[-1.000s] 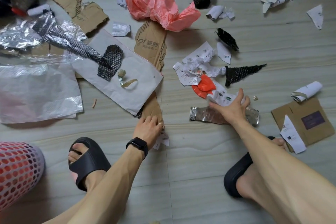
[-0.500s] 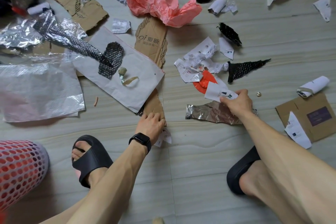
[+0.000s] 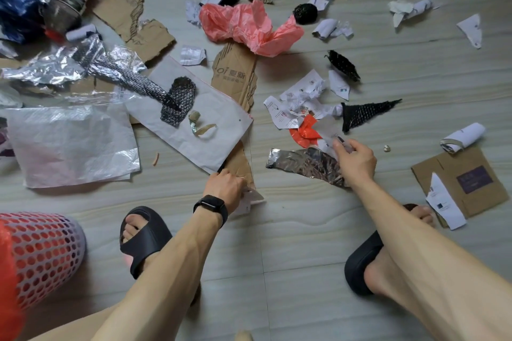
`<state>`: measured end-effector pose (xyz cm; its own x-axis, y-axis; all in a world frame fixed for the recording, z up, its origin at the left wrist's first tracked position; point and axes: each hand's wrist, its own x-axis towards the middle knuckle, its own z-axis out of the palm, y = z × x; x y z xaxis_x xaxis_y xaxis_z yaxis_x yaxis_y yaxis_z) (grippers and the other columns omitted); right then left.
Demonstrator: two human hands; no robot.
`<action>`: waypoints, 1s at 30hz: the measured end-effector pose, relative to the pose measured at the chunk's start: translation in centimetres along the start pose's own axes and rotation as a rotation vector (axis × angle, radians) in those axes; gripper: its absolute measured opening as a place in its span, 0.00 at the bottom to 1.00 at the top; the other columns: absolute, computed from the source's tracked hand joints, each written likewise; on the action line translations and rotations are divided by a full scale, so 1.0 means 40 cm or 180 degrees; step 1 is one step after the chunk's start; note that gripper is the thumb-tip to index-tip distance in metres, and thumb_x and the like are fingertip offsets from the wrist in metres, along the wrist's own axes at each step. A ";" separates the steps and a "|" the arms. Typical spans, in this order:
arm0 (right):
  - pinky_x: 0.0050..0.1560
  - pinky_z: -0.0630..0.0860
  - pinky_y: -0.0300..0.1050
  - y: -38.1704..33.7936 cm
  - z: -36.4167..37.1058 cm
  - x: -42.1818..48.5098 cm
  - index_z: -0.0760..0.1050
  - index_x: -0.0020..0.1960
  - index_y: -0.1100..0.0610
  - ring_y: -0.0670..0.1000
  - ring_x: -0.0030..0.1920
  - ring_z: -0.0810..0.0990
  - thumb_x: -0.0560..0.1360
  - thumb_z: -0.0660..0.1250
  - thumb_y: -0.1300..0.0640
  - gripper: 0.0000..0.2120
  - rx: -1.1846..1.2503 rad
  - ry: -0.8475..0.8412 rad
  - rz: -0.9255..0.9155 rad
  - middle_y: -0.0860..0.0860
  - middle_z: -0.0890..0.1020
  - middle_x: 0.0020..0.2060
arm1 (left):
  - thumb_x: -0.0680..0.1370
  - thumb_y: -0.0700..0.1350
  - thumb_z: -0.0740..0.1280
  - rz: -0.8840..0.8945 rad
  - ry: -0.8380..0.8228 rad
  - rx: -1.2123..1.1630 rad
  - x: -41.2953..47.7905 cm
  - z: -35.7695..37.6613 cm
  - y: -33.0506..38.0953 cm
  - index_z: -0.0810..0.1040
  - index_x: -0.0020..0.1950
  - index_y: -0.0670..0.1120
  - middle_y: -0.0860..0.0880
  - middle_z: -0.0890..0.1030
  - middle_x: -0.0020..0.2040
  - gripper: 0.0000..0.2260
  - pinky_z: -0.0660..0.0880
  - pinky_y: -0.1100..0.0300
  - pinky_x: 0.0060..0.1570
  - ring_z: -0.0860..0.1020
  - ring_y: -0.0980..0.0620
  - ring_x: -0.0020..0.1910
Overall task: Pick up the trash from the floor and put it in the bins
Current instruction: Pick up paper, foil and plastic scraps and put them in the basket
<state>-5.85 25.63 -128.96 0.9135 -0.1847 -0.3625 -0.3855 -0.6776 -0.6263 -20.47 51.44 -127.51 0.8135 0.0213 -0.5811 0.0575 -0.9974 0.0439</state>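
Trash lies all over the pale tiled floor. My right hand (image 3: 356,160) is pinched on a white paper scrap (image 3: 328,137), which is blurred, just above a silver foil strip (image 3: 302,163) and beside an orange plastic piece (image 3: 304,131). My left hand (image 3: 227,188), with a black wristband, is curled on a small white paper scrap (image 3: 249,198) at the near end of a long brown cardboard strip (image 3: 235,75). A perforated basket bin (image 3: 47,252) with a red liner stands at the lower left.
A white envelope (image 3: 210,130), a white plastic sheet (image 3: 72,144), crumpled foil (image 3: 55,66), a pink plastic bag (image 3: 249,25), black mesh pieces (image 3: 363,115), crumpled papers (image 3: 302,91) and a brown card (image 3: 471,183) surround my hands. My feet in black slippers (image 3: 144,241) are close below.
My right hand went from lying flat on the foil strip to pinching the white paper scrap and raising it. My left hand's fingers have curled tighter on its scrap.
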 end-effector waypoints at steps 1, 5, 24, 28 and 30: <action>0.43 0.67 0.41 -0.015 -0.005 -0.021 0.79 0.46 0.50 0.50 0.41 0.75 0.76 0.70 0.45 0.09 0.0201 0.0055 0.0039 0.49 0.79 0.40 | 0.79 0.47 0.63 -0.0063 0.0048 -0.0055 -0.011 -0.017 -0.008 0.79 0.54 0.49 0.47 0.82 0.52 0.07 0.67 0.55 0.47 0.74 0.45 0.56; 0.46 0.69 0.40 -0.134 -0.013 -0.094 0.78 0.48 0.49 0.48 0.42 0.76 0.76 0.69 0.43 0.10 0.0712 -0.0007 -0.0061 0.48 0.80 0.41 | 0.78 0.48 0.63 -0.0285 0.0416 -0.0112 -0.083 -0.131 -0.069 0.78 0.54 0.46 0.44 0.81 0.51 0.09 0.67 0.55 0.43 0.76 0.42 0.56; 0.30 0.74 0.44 -0.734 0.332 -0.898 0.80 0.44 0.61 0.48 0.30 0.78 0.74 0.70 0.54 0.09 0.0748 -0.2702 -0.1645 0.52 0.82 0.32 | 0.73 0.49 0.67 -0.2776 0.1656 -0.1360 -0.862 -0.183 -0.724 0.77 0.53 0.51 0.44 0.82 0.53 0.09 0.76 0.53 0.45 0.80 0.41 0.52; 0.41 0.81 0.57 -0.762 0.455 -1.034 0.78 0.42 0.58 0.55 0.35 0.82 0.69 0.63 0.51 0.11 0.0161 -0.2735 -0.1998 0.52 0.83 0.31 | 0.74 0.50 0.65 -0.3340 0.1402 -0.1766 -0.947 -0.053 -0.792 0.76 0.53 0.52 0.46 0.82 0.54 0.09 0.75 0.55 0.47 0.79 0.43 0.54; 0.47 0.81 0.55 -0.770 0.497 -1.084 0.79 0.47 0.55 0.55 0.40 0.84 0.71 0.63 0.50 0.11 -0.0085 -0.2904 -0.2183 0.52 0.85 0.39 | 0.73 0.53 0.68 -0.3494 0.1166 -0.2050 -0.957 -0.011 -0.814 0.76 0.56 0.51 0.47 0.81 0.56 0.14 0.75 0.55 0.49 0.78 0.44 0.56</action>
<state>-36.17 68.65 -107.66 0.4912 0.8090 -0.3228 0.1711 -0.4530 -0.8749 -53.22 83.14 -106.34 0.2706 0.9096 -0.3152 0.9618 -0.2413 0.1293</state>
